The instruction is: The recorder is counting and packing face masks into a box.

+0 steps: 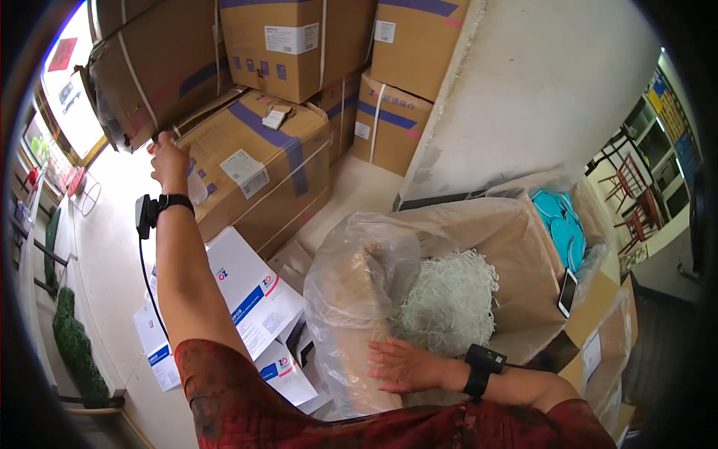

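Reaching with left hand (169,159) curled, seemingly pinching a clear plastic cup (197,187) beside the purple-taped brown cardboard box (258,168), right hand (404,365) spread flat on the clear-plastic-lined carton (359,299) of white shredded strips (449,299); likely mid-fetch, needing firm grip next.

**Cardboard, plastic film and shredded paper**

The stacked cartons (254,161) are matt brown cardboard, banded with glossy purple tape and white plastic strapping. Below them, flat white boxes (250,295) look like smooth, lightly coated card. Right of the cartons, a large box (516,239) is lined with thin, crinkled, glossy clear plastic film (351,277); the right hand (404,365) lies on it. Inside sits matt white shredded paper (449,299), rough and stringy. The wall (546,82) above it is matt, chalky plaster
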The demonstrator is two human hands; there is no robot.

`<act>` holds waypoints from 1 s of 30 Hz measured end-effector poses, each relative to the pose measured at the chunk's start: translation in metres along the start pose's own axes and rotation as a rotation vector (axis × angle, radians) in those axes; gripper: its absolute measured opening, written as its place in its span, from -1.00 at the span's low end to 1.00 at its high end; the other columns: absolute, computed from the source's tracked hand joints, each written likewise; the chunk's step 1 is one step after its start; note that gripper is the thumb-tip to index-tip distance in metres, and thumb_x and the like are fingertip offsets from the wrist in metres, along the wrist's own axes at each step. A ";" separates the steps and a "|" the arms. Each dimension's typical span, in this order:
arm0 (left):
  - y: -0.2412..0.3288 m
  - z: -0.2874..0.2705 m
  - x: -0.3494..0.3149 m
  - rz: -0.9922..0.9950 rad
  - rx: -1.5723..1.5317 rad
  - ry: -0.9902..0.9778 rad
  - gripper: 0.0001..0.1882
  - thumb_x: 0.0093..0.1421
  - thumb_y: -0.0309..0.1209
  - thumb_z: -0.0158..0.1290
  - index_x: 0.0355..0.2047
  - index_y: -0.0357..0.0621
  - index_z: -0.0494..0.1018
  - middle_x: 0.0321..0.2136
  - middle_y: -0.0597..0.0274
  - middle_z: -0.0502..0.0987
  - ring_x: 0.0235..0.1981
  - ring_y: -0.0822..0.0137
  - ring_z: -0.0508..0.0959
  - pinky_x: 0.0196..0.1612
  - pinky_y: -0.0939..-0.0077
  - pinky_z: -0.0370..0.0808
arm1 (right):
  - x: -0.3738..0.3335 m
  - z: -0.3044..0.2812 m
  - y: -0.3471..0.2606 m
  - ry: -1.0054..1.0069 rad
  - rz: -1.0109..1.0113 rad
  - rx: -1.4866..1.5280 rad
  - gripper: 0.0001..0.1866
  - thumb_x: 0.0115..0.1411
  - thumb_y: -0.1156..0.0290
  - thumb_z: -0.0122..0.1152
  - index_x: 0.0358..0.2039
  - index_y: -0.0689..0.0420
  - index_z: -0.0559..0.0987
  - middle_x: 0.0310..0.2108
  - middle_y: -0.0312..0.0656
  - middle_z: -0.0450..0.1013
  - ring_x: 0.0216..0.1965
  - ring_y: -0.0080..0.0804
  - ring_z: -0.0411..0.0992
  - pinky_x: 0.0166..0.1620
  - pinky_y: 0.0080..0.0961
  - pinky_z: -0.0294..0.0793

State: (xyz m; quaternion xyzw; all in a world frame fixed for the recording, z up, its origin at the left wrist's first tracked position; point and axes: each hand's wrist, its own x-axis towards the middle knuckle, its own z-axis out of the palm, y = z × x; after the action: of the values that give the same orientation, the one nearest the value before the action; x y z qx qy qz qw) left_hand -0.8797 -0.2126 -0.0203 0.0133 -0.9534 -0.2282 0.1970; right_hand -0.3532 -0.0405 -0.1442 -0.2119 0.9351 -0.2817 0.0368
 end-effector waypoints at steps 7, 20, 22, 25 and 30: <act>-0.061 0.006 -0.014 0.099 -0.183 0.256 -0.74 0.05 -0.44 0.04 -0.21 -0.09 0.32 -0.33 0.01 0.54 -0.28 -0.04 0.53 -0.27 0.16 0.44 | -0.001 0.012 -0.002 -0.005 -0.050 -0.085 -0.65 0.11 0.10 0.07 -0.18 0.05 0.52 0.09 -0.05 0.21 0.29 -0.16 -0.08 0.26 -0.18 -0.12; 0.035 -0.147 -0.133 0.627 -0.489 0.151 -0.65 0.05 -0.58 -0.01 -0.11 -0.11 0.33 -0.46 0.14 0.53 -0.42 0.25 0.56 -0.31 0.45 0.47 | -0.003 0.007 -0.003 -0.080 -0.073 -0.216 -0.54 0.07 0.05 0.10 -0.08 0.04 0.48 0.09 -0.08 0.22 0.28 -0.14 -0.07 0.24 -0.14 -0.08; 0.074 -0.176 -0.179 0.792 -0.642 0.025 -0.65 0.02 -0.61 0.03 -0.14 -0.16 0.36 -0.48 0.18 0.53 -0.45 0.36 0.55 -0.33 0.53 0.46 | -0.010 0.005 -0.014 -0.036 -0.029 -0.201 -0.50 0.06 0.05 0.13 -0.04 0.06 0.44 0.08 -0.07 0.23 0.25 -0.12 -0.01 0.22 -0.16 -0.03; 0.107 -0.211 -0.260 0.809 -0.846 -0.214 -0.65 0.01 -0.62 0.05 -0.14 -0.19 0.36 -0.50 0.19 0.54 -0.42 0.42 0.57 -0.32 0.58 0.47 | -0.031 -0.035 -0.049 0.072 0.070 0.032 -0.42 0.05 0.08 0.17 0.03 0.11 0.37 0.06 -0.05 0.25 0.18 -0.09 0.10 0.19 -0.21 0.07; 0.165 -0.235 -0.390 0.934 -1.348 -0.661 -0.65 0.04 -0.69 0.03 -0.12 -0.34 0.30 -0.43 0.14 0.49 -0.43 0.40 0.52 -0.30 0.55 0.50 | -0.140 -0.151 -0.130 0.619 0.260 -0.047 -0.23 -0.08 0.13 0.34 0.09 0.21 0.27 0.08 -0.02 0.22 0.11 -0.08 0.19 0.16 -0.30 0.17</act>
State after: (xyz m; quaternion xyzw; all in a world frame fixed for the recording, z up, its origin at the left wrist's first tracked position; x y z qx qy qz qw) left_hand -0.4202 -0.1208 0.1007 -0.5631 -0.5324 -0.6300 -0.0495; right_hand -0.2062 -0.0026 0.0463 0.0042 0.9274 -0.3040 -0.2180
